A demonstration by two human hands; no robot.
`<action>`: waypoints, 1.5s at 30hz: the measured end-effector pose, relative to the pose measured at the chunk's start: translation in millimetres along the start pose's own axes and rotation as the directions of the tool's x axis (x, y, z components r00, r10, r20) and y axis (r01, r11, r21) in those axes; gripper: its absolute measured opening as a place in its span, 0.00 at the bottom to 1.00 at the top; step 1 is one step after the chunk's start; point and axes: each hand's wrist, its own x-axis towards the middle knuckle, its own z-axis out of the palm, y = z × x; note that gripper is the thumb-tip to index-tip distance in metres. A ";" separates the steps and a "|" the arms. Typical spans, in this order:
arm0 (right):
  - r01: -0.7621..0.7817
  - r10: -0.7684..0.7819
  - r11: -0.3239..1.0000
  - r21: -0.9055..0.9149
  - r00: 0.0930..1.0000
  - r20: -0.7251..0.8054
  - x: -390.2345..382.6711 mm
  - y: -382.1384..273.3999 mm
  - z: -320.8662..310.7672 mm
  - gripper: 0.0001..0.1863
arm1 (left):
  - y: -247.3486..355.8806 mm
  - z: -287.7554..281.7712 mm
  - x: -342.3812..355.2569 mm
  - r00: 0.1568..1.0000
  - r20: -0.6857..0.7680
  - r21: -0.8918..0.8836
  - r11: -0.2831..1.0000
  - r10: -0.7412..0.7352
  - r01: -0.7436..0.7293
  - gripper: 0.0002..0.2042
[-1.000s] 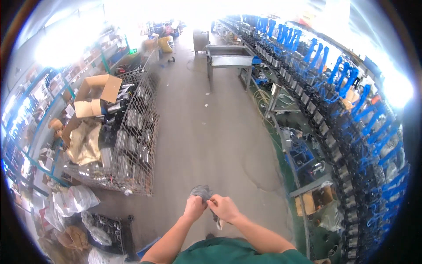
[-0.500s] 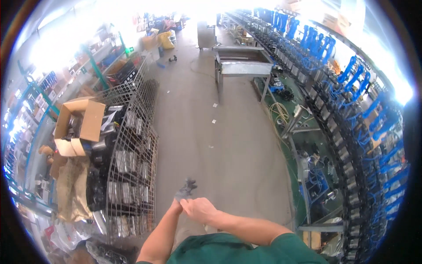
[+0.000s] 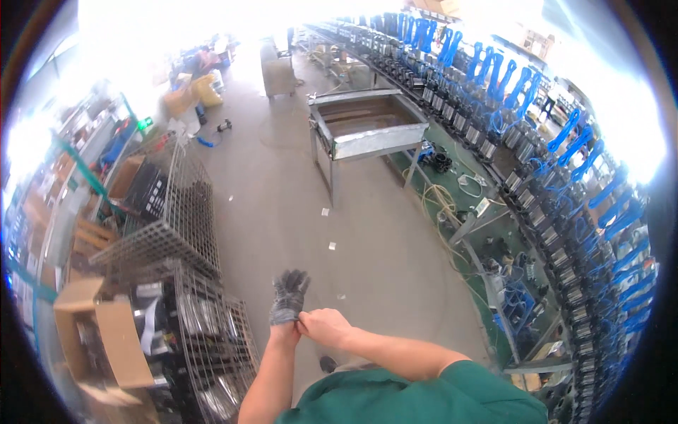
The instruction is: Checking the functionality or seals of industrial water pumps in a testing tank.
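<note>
My left hand (image 3: 289,293) wears a grey work glove (image 3: 285,309), its fingers stretched out and slightly spread, holding nothing. Bare and closed, my right hand (image 3: 325,327) pinches the glove's cuff at the left wrist. Both forearms reach up from the lower edge, and the hands meet over the grey floor. The fingertips of the right hand are partly hidden by its own knuckles.
On the left, wire mesh cages (image 3: 191,205) hold metal parts, with an open cardboard box (image 3: 127,346) on top. Ahead stands a metal trough table (image 3: 378,145). A long line of dark units with blue cables (image 3: 519,88) curves along the right. Coiled hose (image 3: 441,201) lies beside it.
The view has shifted, bringing the trough table closer and the cages lower left. My left hand's gloved fingers are now stretched upward; the right hand still grips near the wrist.
</note>
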 end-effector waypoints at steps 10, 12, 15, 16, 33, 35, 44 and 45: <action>0.075 -0.137 0.962 0.262 0.964 0.228 311.9 59.8 -63.0 0.11 | 154.6 -65.3 330.1 0.932 -0.354 -0.147 0.980 0.074 -0.133 0.21; 0.147 -0.201 0.946 0.288 0.965 0.170 372.8 68.2 -89.2 0.12 | 175.0 -68.4 387.8 0.950 -0.283 -0.157 0.984 -0.130 0.088 0.40; 0.200 -0.221 0.940 0.276 0.974 0.045 456.6 89.3 -114.4 0.12 | 194.1 -90.6 471.7 0.847 0.192 -0.115 0.846 -0.496 0.521 0.55; 0.195 -0.208 0.948 0.253 0.978 0.024 482.7 100.3 -120.9 0.12 | 194.5 -100.7 501.1 0.801 0.258 -0.041 0.822 -0.541 0.568 0.56; -0.281 0.287 0.957 0.065 0.952 -0.105 950.0 246.3 -240.6 0.12 | 272.0 -201.6 1002.0 0.969 -0.014 0.714 -0.680 -0.248 -0.164 0.25; -0.319 0.325 0.945 0.068 0.939 -0.117 997.2 267.6 -250.5 0.12 | 271.7 -209.1 1056.1 0.980 0.043 0.664 -0.727 -0.195 -0.174 0.22; -0.224 0.146 0.813 0.537 0.972 0.184 1226.8 372.9 -330.7 0.12 | 280.3 -318.7 1304.4 0.986 0.001 0.984 -0.174 -0.164 -0.030 0.29; -0.214 0.115 0.813 0.542 0.971 0.210 1253.4 381.9 -345.7 0.12 | 279.3 -330.4 1331.1 0.974 -0.072 0.997 -0.025 -0.213 0.068 0.30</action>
